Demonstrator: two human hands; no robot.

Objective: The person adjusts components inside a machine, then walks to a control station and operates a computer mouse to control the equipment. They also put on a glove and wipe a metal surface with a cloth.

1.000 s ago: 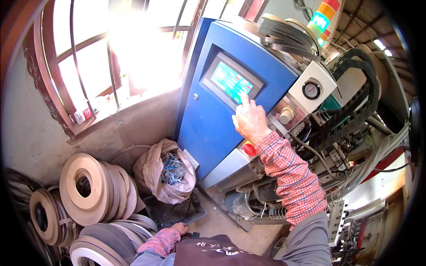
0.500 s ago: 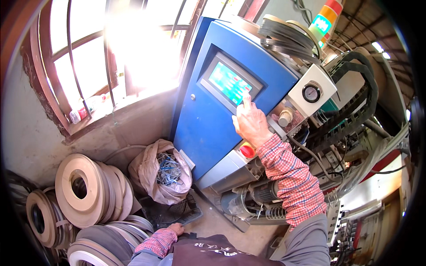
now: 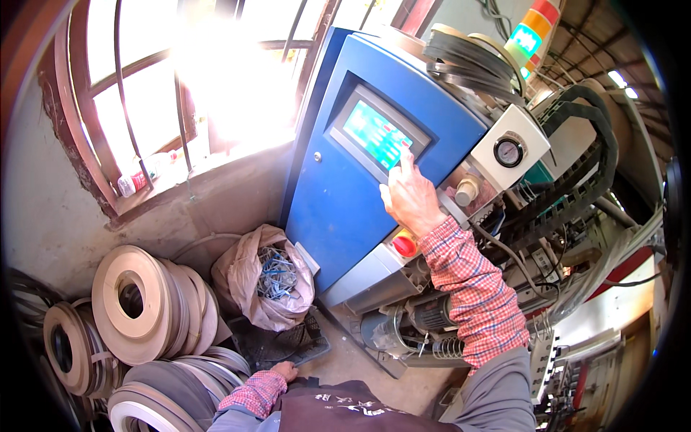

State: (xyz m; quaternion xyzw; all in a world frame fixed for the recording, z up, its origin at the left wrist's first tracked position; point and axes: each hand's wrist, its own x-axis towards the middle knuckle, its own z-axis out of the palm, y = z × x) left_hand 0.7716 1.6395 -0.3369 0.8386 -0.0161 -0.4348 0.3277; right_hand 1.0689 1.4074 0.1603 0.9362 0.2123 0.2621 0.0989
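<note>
My right hand (image 3: 414, 198) reaches up to a touchscreen (image 3: 376, 137) set in the door of a blue machine cabinet (image 3: 344, 209). Its index finger is stretched out at the lower right of the lit display, and the thumb stands apart. Nothing is held in it. Whether the fingertip actually presses the glass is hard to make out. Low in front of my body, my left hand (image 3: 286, 371) hangs beside the dark apron (image 3: 345, 407). Its fingers are too small and partly hidden to read.
Below the screen sits a red rotary switch (image 3: 404, 245). A pressure gauge (image 3: 508, 151) is right of the cabinet. Rolls of edge banding (image 3: 129, 305) stack at left, near a sack of scraps (image 3: 245, 277). Machinery with cable chains (image 3: 586, 165) runs along the right; a barred window (image 3: 137, 68) glares.
The view has shifted very slightly. My right hand remains at the screen's lower right with its index finger stretched out, and my left hand keeps its place.
</note>
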